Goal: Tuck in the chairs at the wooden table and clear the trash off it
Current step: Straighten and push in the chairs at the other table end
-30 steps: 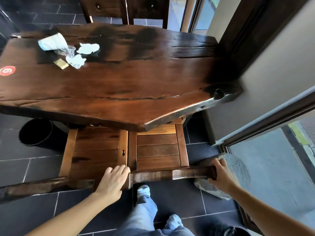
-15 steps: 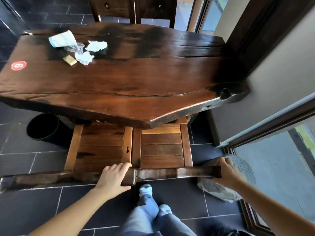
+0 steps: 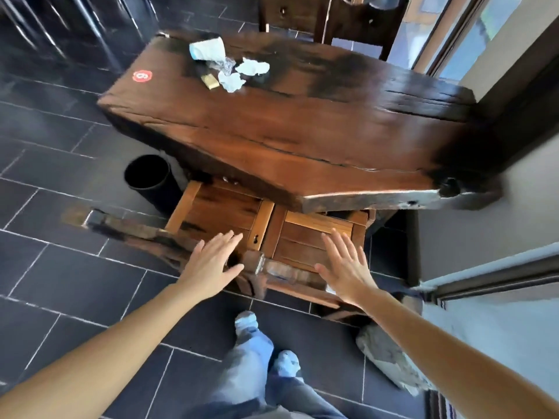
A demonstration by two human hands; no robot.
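A thick dark wooden table (image 3: 302,122) fills the middle. Two wooden chairs stand side by side at its near edge, the left chair (image 3: 223,210) and the right chair (image 3: 317,237), their seats partly under the top. My left hand (image 3: 211,263) and my right hand (image 3: 348,267) hover open over the chairs' backrests, fingers spread, holding nothing. Trash lies at the table's far left: a tipped paper cup (image 3: 207,49), crumpled white napkins (image 3: 242,74), clear plastic wrap (image 3: 222,65) and a small tan packet (image 3: 210,81).
A black bin (image 3: 148,176) stands on the dark tiled floor left of the chairs. More dark chairs (image 3: 326,16) stand at the table's far side. A wall and glass door are on the right, a grey stone (image 3: 390,358) at their foot. My feet are below.
Both hands have let go of the chairs' backrests and opened. The view has swung, so the table now sits more to the right and tilted.
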